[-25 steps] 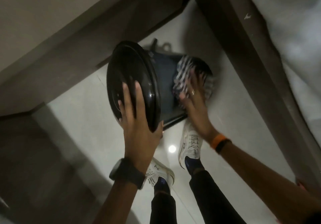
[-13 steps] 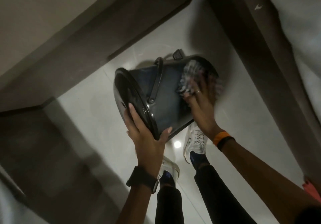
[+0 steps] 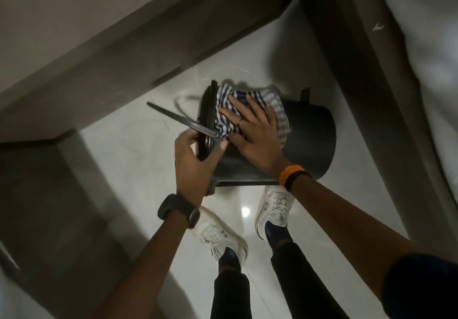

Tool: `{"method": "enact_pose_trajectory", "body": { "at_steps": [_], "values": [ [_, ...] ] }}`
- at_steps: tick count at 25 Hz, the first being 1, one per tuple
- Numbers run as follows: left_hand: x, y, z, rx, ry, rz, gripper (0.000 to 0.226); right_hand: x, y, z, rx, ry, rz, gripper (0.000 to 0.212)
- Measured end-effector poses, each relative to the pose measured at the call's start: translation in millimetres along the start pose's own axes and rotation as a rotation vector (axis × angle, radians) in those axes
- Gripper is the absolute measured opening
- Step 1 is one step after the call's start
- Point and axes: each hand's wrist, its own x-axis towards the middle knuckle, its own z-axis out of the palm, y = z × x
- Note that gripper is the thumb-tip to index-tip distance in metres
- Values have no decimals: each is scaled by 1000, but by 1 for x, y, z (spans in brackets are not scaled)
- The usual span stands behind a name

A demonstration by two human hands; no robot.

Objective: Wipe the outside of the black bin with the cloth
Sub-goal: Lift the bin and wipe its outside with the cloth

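The black bin (image 3: 307,142) is held on its side above the floor, its lidded top end pointing left. Its thin carry handle (image 3: 178,119) sticks out to the upper left. My left hand (image 3: 195,162) grips the lid rim at the bin's left end. My right hand (image 3: 252,133) lies flat with spread fingers on the blue-and-white checked cloth (image 3: 277,110), pressing it against the bin's upper side near the rim. The bin's base faces right.
The floor (image 3: 138,170) is pale glossy tile with a light reflection. My two white shoes (image 3: 272,207) stand just below the bin. Dark wooden skirting (image 3: 124,76) and a door frame (image 3: 366,95) border the floor at left, top and right.
The bin has been turned so its lid end faces left and its side faces up. My right hand with the cloth has slid from the base end to the rim end.
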Motion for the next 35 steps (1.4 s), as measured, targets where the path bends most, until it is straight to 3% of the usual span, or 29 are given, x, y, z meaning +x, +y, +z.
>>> {"method": "enact_pose_trajectory", "body": {
  "at_steps": [2, 5, 8, 10, 11, 15, 17, 20, 21, 22, 25, 27, 29, 31, 33, 35],
  "values": [
    [25, 12, 8, -185, 22, -206, 63, -9, 2, 2, -62, -16, -48, 60],
    [43, 21, 28, -280, 21, -223, 50, -3, 15, -1, -97, -7, -49, 56],
    [53, 30, 42, -244, 164, -235, 48, 51, 26, -26, 12, -3, 357, 44],
    [55, 42, 44, -180, 162, -181, 44, 80, 12, -45, 132, -106, 462, 42],
    [54, 47, 40, -165, 168, -125, 44, 85, 0, -47, 157, -99, 394, 39],
    [-4, 44, 17, -113, 248, 156, 50, 23, -37, -32, 337, 260, -10, 47],
    [-42, 35, 13, -4, 274, 253, 50, -18, -13, -16, 362, 266, -40, 49],
    [-80, 19, 15, 103, 205, 290, 47, -17, 45, -23, 489, 251, 433, 41],
    [-85, 20, 13, 46, 177, 270, 44, -13, 55, -26, 461, 259, 548, 42],
    [-86, 22, 10, -38, 158, 211, 39, -13, 53, -25, 491, 280, 531, 41],
    [-73, 25, -4, -119, 164, 60, 35, -45, -7, 7, 513, 300, 33, 44],
    [-65, 11, -15, -61, 146, 12, 44, -77, -30, 41, 409, 244, -148, 45],
    [-65, -7, -26, -86, 139, -65, 51, -85, -16, 59, 249, 274, -47, 46],
    [-66, -23, -30, -161, 185, -190, 44, -83, 4, 64, 180, 360, 192, 52],
    [-62, -23, -38, -236, 255, -274, 23, -75, 13, 66, 212, 433, 318, 55],
    [-53, -13, -52, -498, 318, -356, 26, -65, 15, 62, 283, 506, 397, 57]
  ]
}}
